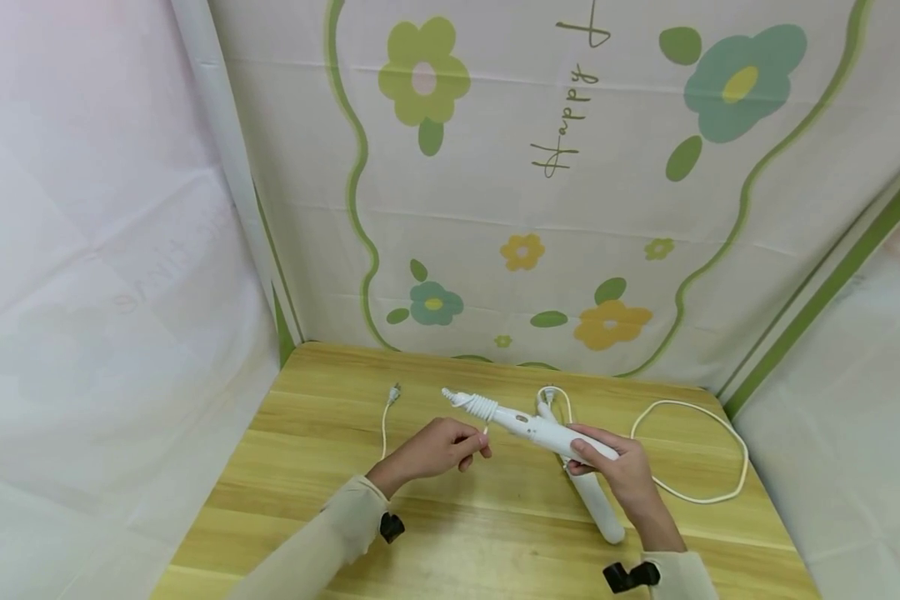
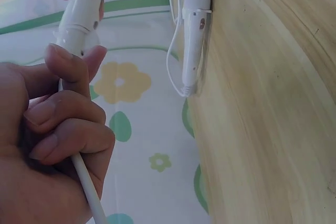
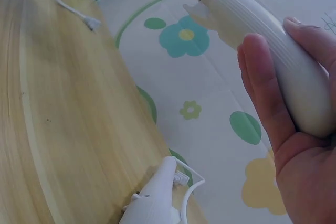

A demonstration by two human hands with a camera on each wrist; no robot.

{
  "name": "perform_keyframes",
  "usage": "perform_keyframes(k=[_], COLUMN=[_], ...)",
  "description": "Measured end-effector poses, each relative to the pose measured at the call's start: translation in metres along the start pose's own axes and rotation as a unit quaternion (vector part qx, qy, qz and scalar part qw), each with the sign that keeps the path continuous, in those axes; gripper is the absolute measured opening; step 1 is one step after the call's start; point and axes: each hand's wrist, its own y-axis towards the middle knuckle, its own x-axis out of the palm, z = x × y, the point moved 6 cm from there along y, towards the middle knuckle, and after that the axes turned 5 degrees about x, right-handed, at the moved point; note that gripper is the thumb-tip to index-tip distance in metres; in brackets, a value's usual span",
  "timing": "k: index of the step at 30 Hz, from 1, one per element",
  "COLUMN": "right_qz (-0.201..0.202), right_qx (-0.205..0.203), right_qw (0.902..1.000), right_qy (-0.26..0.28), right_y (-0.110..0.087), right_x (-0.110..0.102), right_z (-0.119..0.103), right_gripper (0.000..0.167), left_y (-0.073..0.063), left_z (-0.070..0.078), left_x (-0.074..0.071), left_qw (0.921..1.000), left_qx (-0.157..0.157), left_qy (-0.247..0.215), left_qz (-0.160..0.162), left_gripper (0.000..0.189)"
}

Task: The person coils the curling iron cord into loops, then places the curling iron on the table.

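Observation:
In the head view my right hand (image 1: 628, 473) grips a white hair styling iron (image 1: 547, 435) by its thick end, holding it up over the table. White cord (image 1: 483, 407) is wound in several turns round the iron's other end. My left hand (image 1: 441, 448) pinches the loose cord just below those turns; in the left wrist view that cord (image 2: 86, 182) runs through its curled fingers. A second white hair styling iron (image 1: 598, 507) lies on the table beneath the held one, partly covered by it and by the right hand.
A wooden table (image 1: 487, 533) stands against a flowered cloth wall (image 1: 480, 192). Toward the back left lies a plug (image 1: 394, 394) on its cord. Another plug (image 1: 548, 395) rests by the second iron's upper end, and a large cord loop (image 1: 744, 467) spreads at the right.

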Motion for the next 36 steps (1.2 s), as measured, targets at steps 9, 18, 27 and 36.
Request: perform_keyframes(k=[9,18,27,36], right_qz=[-0.002,0.019,0.013,-0.089], right_qx=[0.007,0.035,0.063,0.034], right_qw=[0.9967,0.9936,0.9906,0.9867], right_qy=[-0.081,-0.105,-0.121,-0.131], right_y=[0.003,0.001,0.0,-0.004], right_x=[0.006,0.0,-0.003,0.004], right_z=[0.007,0.02,0.032,0.032], right_gripper=[0.036,0.038,0.04,0.034], left_y=[-0.004,-0.006,-0.006,-0.007], left_z=[0.004,-0.002,0.005,0.012], left_x=[-0.004,-0.019,-0.033,-0.047], left_qw=[0.9987,0.9952,0.9946,0.991], left_qx=[0.001,0.004,0.003,0.026], left_qy=[0.052,0.097,0.1,0.105], left_qz=[0.001,0.01,0.028,0.079], left_gripper=[0.034,0.03,0.024,0.026])
